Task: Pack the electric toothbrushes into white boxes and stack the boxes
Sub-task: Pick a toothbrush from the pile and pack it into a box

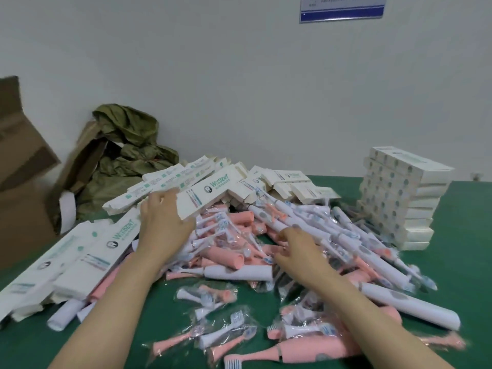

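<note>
A heap of pink and white electric toothbrushes [266, 235] and bagged brush heads covers the green table [466, 262]. My left hand [159, 219] grips a flat white Wisdent box [210, 193] at the near edge of a pile of empty boxes [279, 179]. My right hand [298, 249] reaches into the heap, fingers curled among white toothbrushes [271, 219]; whether it holds one is unclear. A neat stack of packed white boxes [399, 198] stands at the right.
More flat boxes [66, 262] lie at the left edge of the table. A brown carton [21, 182] and a green sack [127, 155] sit at the back left against the wall. Bare green table shows at the far right and front.
</note>
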`<action>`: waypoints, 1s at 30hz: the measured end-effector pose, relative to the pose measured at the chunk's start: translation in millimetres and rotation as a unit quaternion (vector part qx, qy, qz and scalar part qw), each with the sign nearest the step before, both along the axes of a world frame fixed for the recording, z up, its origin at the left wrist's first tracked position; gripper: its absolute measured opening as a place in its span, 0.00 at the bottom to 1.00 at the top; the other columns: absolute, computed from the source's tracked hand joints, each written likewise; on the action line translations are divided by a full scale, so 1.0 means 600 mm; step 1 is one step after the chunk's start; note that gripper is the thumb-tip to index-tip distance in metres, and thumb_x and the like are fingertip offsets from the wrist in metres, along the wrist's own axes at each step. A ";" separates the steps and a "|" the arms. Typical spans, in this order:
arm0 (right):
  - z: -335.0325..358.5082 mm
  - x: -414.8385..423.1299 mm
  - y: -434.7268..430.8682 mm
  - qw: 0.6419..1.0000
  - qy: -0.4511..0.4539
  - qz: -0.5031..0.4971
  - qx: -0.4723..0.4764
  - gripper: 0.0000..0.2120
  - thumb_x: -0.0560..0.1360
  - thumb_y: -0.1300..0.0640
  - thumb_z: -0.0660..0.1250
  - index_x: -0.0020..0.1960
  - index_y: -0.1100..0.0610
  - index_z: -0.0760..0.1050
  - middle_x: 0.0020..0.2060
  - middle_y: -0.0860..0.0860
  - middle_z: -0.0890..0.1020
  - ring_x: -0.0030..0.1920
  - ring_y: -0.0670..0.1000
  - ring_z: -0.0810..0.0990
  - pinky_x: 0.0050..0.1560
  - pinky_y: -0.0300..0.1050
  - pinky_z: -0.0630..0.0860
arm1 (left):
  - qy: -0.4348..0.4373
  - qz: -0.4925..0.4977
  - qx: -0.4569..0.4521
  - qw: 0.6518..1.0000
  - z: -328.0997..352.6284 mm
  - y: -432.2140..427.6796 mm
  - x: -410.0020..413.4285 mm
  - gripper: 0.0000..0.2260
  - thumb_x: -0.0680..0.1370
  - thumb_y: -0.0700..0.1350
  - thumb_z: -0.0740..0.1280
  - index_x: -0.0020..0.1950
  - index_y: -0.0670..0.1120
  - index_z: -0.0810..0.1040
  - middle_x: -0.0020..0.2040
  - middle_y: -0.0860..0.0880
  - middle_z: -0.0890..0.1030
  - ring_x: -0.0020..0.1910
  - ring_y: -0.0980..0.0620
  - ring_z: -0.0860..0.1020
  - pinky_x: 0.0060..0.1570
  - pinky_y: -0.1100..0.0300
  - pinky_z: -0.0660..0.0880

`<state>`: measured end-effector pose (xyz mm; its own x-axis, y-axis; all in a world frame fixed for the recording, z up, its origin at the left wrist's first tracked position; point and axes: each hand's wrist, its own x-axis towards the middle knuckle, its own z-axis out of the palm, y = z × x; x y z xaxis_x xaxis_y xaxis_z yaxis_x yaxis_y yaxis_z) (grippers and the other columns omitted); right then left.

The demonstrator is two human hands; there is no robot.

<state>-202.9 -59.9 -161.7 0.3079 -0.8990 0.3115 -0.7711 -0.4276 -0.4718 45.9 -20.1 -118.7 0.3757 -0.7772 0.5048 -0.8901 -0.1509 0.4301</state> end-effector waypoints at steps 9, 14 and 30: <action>0.003 0.007 0.005 0.990 -0.137 0.017 -0.014 0.09 0.75 0.60 0.64 0.55 0.54 0.74 0.47 0.45 0.76 0.43 0.43 0.74 0.39 0.25 0.68 | -0.044 0.023 -0.017 0.999 0.020 -0.031 0.022 0.20 0.73 0.53 0.71 0.59 0.45 0.71 0.53 0.44 0.77 0.52 0.42 0.75 0.41 0.52 0.70; 0.010 0.007 0.010 0.986 -0.163 0.019 -0.005 0.08 0.75 0.62 0.63 0.53 0.54 0.75 0.47 0.46 0.78 0.46 0.45 0.76 0.41 0.30 0.68 | 0.081 -0.016 -0.234 0.969 0.044 0.032 0.000 0.25 0.68 0.48 0.75 0.59 0.48 0.67 0.51 0.48 0.76 0.51 0.46 0.75 0.40 0.55 0.69; 0.166 0.070 0.104 0.850 -0.446 0.278 0.026 0.20 0.73 0.40 0.61 0.64 0.38 0.68 0.62 0.39 0.75 0.60 0.34 0.73 0.53 0.26 0.71 | 0.024 -0.224 -0.349 0.910 0.106 0.122 -0.111 0.24 0.65 0.58 0.72 0.59 0.58 0.72 0.49 0.55 0.70 0.48 0.58 0.73 0.50 0.72 0.70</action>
<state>-161.0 2.7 -62.2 0.3516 -0.7110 0.6089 0.2181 -0.5703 -0.7919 -20.6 53.0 -54.8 0.1346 -0.3549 0.9252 -0.7727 0.5469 0.3222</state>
